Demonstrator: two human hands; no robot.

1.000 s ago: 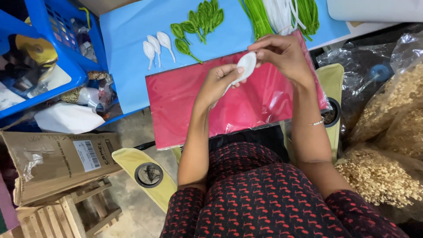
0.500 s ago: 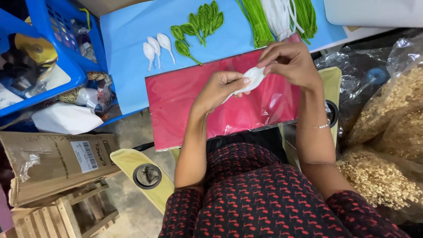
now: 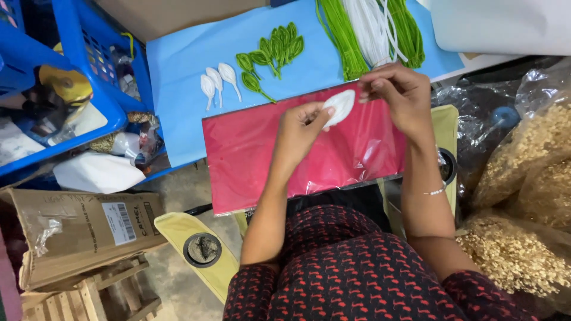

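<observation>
Both my hands hold one white leaf-shaped petal [image 3: 339,106] above a red sheet wrapped in clear plastic [image 3: 256,154] that lies across my lap. My left hand [image 3: 300,126] pinches the petal's lower end. My right hand [image 3: 399,95] grips its upper end with fingers curled. On the blue sheet [image 3: 178,89] beyond the red one lie three finished white petals [image 3: 216,79] and a cluster of green leaves [image 3: 270,54]. Bundles of green and white cords [image 3: 372,30] lie at the far edge.
Blue plastic crates [image 3: 59,83] with odds and ends stand at the left. A cardboard box [image 3: 77,232] and a wooden stool [image 3: 89,294] are lower left. Clear bags of tan dried material [image 3: 523,178] fill the right. A white board [image 3: 499,24] lies top right.
Both hands have stayed on the white petal over the red sheet. The fingers reworked their grip, and the petal now lies flatter between the two hands.
</observation>
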